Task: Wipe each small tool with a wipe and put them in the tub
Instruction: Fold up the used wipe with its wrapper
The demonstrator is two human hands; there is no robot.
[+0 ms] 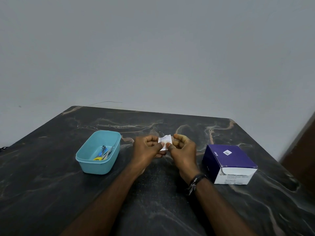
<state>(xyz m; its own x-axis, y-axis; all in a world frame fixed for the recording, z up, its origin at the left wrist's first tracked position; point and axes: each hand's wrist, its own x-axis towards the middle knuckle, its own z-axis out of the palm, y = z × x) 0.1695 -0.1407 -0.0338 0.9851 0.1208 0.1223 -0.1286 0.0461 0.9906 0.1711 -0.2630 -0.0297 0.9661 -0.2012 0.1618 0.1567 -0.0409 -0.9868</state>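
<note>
- Head view: your left hand [148, 147] and your right hand [183, 147] meet above the middle of the dark, marble-veined desk [153, 201], both raised a little off its surface.
- Your left hand is closed in a pinch, thumb against fingers, on the left edge of a small white printed wipe packet [164, 142]; the other fingers curl in toward the palm.
- Your right hand pinches the same packet on its right and lower edge, thumb in front, the remaining fingers loosely curled behind it.
- The packet stands roughly upright between the two hands, its printed face toward you; whether it is torn open cannot be told.
- A dark cord bracelet [196, 182] sits on your right wrist.
- The light-blue rectangular plastic tub [92, 166] stands on the desk to the left of your hands, toward the left edge, apart from them.
- Inside the tub lie several small tools [104, 153]: thin metal pieces with blue and yellow handles, overlapping; their exact kinds are too small to tell.
- A purple and white cardboard box of alcohol swabs [229, 163] stands near the desk's right edge, to the right of your right hand, not touching it.
</note>
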